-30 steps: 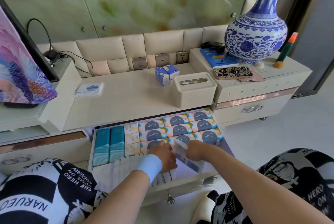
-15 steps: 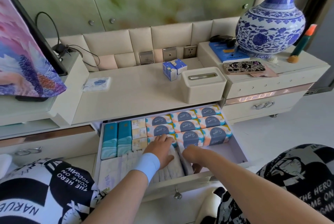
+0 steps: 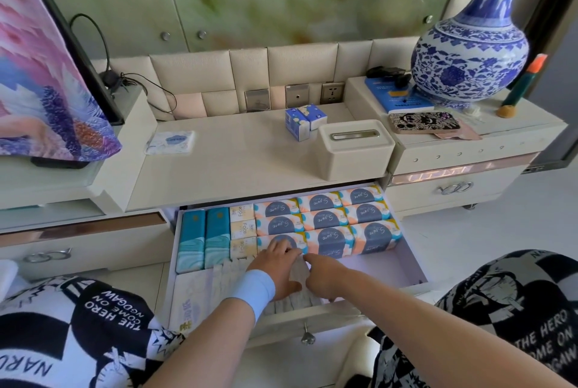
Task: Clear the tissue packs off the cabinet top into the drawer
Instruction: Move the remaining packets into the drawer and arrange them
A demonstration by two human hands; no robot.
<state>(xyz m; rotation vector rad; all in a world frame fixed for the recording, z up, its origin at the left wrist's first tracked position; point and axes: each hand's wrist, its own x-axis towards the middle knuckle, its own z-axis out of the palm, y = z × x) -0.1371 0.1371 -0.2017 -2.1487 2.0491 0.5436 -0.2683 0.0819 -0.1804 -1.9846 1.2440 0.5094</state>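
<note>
White film-wrapped packs (image 3: 225, 278) stood on edge in the front row of the open drawer (image 3: 414, 262), and both hands were down among them. The left hand (image 3: 276, 268), a pale blue wristband (image 3: 255, 290) at its wrist, lay with fingers stretched flat over the tops of the row. It looked to be pressing the packs down and together so they sat tight. The right hand (image 3: 325, 276) touched the same row from the right with its forefinger straight. Its other fingers bent down out of sight, so I could not tell whether they pinched a pack or merely pushed. To its right the drawer floor showed bare, which I judged to be room for what remained.

Beyond the hands the drawer was filled in neat files: two teal packs (image 3: 205, 237), a column of small cream packs (image 3: 242, 229), then nine orange-and-navy packs (image 3: 325, 218), three by three.

Farther off, the cabinet top (image 3: 244, 165) was not yet cleared. Two small blue tissue packs (image 3: 305, 121) leaned together just beside a cream tissue box (image 3: 356, 153), and a flat white pack (image 3: 170, 143) lay well apart at the left. A blue-and-white vase (image 3: 472, 55) stood on the raised unit at far right.
</note>
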